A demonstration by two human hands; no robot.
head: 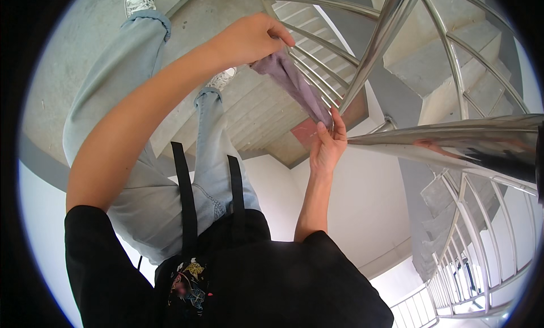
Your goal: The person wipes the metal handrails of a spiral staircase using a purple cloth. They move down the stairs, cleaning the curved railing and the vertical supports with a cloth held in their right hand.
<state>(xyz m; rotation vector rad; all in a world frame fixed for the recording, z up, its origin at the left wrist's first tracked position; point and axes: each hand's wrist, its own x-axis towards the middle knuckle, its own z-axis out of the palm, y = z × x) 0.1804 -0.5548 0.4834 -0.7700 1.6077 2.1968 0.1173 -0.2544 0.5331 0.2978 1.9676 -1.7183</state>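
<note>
A greyish-purple cloth stretches in folds between my two hands, along the inner side of the stair railing. My left hand pinches its upper end, fingers bent down over it. The lower end is held between the thumb and fingers of my right hand, close to where a thick polished metal handrail begins. Whether the cloth touches or covers a rail beneath it cannot be told.
Concrete stairs descend before me beside thin metal railing bars. More concrete steps are at the upper right. A thick metal post slants past the cloth. A reddish patch lies on the floor below. Two black straps hang at my front.
</note>
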